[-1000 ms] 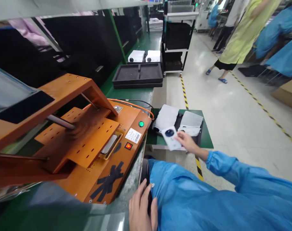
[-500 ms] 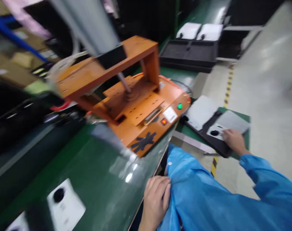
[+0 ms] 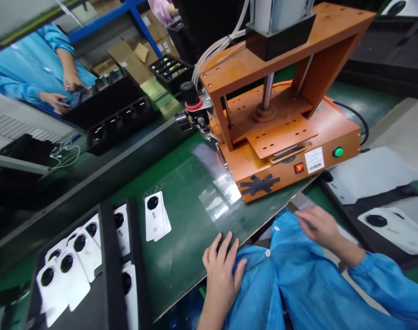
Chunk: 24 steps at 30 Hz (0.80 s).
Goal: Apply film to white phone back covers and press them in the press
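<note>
Workstation with orange pneumatic press (image 3: 281, 114). The left hand (image 3: 220, 268) lies flat and empty on the green bench (image 3: 181, 238) edge; the right hand (image 3: 315, 224) hovers empty, fingers loose, below the press front. A white phone back cover (image 3: 156, 216) waits on the bench just beside the black tray (image 3: 105, 275) of covers; another cover (image 3: 391, 227) lies in the right-hand tray. The press fixture appears unloaded, so pressing seems not begun. Half a second ago the right hand rested on that right-hand cover; it has since withdrawn.
</note>
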Each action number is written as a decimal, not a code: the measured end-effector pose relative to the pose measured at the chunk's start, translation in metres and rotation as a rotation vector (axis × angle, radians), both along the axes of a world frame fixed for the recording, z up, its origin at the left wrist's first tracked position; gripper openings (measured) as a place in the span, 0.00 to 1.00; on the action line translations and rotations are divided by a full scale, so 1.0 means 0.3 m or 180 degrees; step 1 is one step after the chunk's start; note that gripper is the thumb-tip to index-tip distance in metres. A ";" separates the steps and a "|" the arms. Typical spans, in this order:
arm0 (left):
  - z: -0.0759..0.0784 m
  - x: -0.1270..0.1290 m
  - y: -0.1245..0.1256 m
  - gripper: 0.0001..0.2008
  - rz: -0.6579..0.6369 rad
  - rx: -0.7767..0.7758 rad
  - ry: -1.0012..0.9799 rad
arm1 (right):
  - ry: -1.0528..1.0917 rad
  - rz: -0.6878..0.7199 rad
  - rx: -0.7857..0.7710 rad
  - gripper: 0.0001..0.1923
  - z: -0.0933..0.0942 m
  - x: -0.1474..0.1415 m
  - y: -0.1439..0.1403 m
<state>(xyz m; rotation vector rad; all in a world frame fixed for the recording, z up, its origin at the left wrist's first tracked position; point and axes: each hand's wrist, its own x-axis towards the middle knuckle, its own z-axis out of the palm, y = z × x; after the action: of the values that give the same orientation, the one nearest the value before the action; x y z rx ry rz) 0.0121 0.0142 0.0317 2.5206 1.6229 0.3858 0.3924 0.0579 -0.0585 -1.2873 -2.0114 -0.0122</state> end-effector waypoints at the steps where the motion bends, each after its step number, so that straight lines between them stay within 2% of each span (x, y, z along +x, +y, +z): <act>1: 0.017 -0.018 0.009 0.21 -0.0009 0.0014 -0.0087 | 0.0018 0.0287 -0.0085 0.21 0.032 -0.097 0.026; 3: 0.046 -0.059 0.083 0.16 0.0194 0.0093 -0.0313 | 0.0162 0.1087 -0.0371 0.18 0.108 -0.287 0.072; 5: 0.055 -0.103 0.222 0.13 0.0627 0.0132 -0.0538 | 0.0089 0.1619 -0.0534 0.14 0.188 -0.465 0.123; 6: 0.049 -0.122 0.303 0.13 0.0886 0.0091 -0.0607 | 0.0013 0.1727 -0.0596 0.12 0.223 -0.545 0.152; 8: 0.025 -0.155 0.456 0.16 0.1095 0.0106 -0.0641 | -0.0135 0.1747 -0.0633 0.10 0.272 -0.680 0.218; 11: -0.018 -0.182 0.585 0.17 0.1238 0.0082 -0.0650 | -0.0135 0.1390 -0.0573 0.10 0.296 -0.804 0.318; 14: -0.043 -0.193 0.592 0.14 0.1242 0.0046 -0.0698 | -0.0085 0.0964 -0.0499 0.10 0.298 -0.853 0.393; 16: -0.047 -0.197 0.576 0.13 0.1230 0.0031 -0.0724 | -0.0331 0.0809 -0.0435 0.11 0.305 -0.870 0.425; 19: -0.048 -0.203 0.570 0.10 0.1246 -0.0004 -0.0704 | -0.0894 0.0758 -0.0408 0.14 0.324 -0.896 0.456; 24: -0.054 -0.206 0.588 0.09 0.1237 -0.0028 -0.0611 | -0.1259 0.0777 -0.0474 0.10 0.331 -0.920 0.489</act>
<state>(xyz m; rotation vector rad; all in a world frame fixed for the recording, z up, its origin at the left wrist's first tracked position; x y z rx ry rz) -0.0497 0.1905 0.0154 2.0753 2.0207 0.6337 0.1165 0.2046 0.0409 -1.1891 -2.5410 -0.0015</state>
